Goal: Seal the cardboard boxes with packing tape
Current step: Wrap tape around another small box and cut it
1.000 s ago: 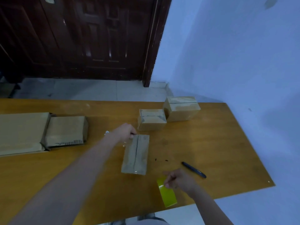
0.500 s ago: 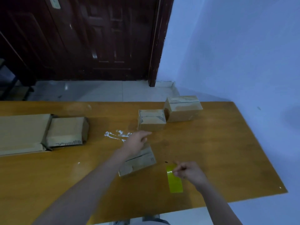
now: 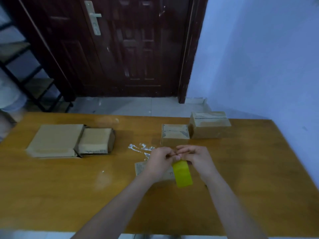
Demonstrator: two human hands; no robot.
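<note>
Centrally, left hand (image 3: 159, 158) and right hand (image 3: 196, 156) pinch a glossy yellow tape strip (image 3: 182, 174). Beneath lies a flat matte cardboard box (image 3: 140, 168); two squarer boxes sit at 12 o'clock.

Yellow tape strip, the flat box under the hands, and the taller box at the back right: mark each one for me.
yellow tape strip (image 3: 183, 175), head view, middle of the strip.
flat box (image 3: 140, 168), head view, its exposed left end.
taller box (image 3: 209, 129), head view, its front face.

A dark wooden door (image 3: 120, 49) with a metal handle (image 3: 94, 19) is seen beyond the worktop (image 3: 69, 195); a black shelf frame (image 3: 34, 83) stands far left, a blue wall (image 3: 259, 57) right.
</note>
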